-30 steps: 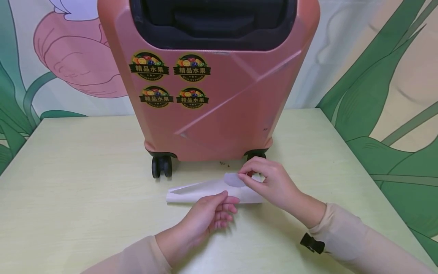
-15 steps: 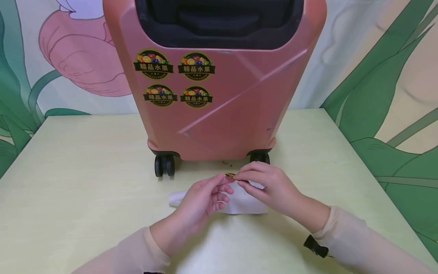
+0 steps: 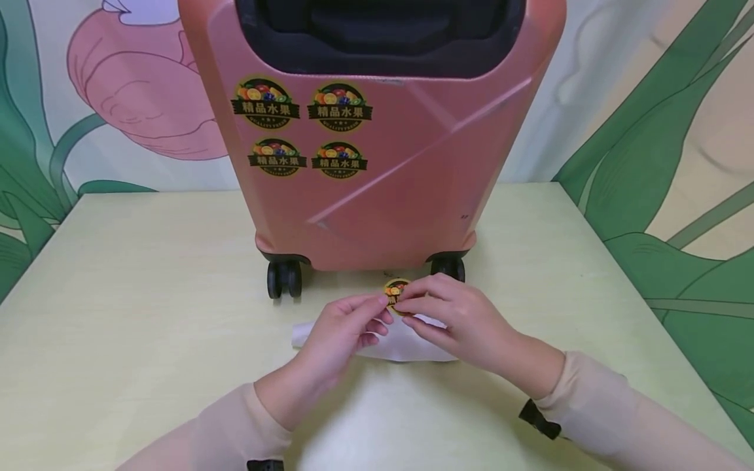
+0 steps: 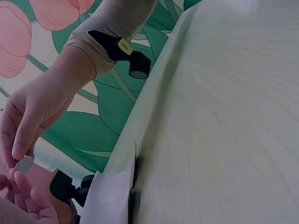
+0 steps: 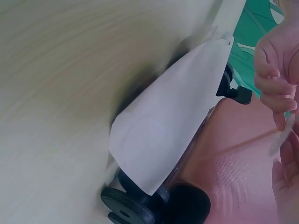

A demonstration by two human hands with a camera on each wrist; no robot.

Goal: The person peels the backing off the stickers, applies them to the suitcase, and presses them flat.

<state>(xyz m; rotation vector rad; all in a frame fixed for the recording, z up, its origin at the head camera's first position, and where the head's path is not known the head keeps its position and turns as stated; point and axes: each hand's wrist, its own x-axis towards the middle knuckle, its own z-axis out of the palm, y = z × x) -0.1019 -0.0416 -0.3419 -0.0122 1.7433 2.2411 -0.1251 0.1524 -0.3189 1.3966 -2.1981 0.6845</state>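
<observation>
A round fruit sticker (image 3: 396, 288) is held up between my two hands in front of the suitcase, its printed black and yellow face toward the head camera. My left hand (image 3: 341, 330) pinches its left edge with thumb and forefinger. On the other edge, my right hand (image 3: 468, 317) grips it with the fingertips and covers part of the print. The sticker's pale back (image 4: 24, 164) shows in the left wrist view. Below the hands lies a curled white sheet of paper (image 3: 406, 341). Several matching stickers (image 3: 340, 108) are on the upper left of the pink suitcase (image 3: 406, 216).
The suitcase stands on black wheels (image 3: 284, 279) on a pale wooden table (image 3: 147, 275). Its black handle recess (image 3: 383, 39) is at the top. Behind the table hangs a backdrop (image 3: 665, 229) with painted leaves and flowers. A small black device (image 3: 540, 418) sits at the right cuff.
The left hand has risen from the paper to take the sticker's edge. The sticker has turned from its pale back to its printed face. The paper's shape has shifted beneath the hands.
</observation>
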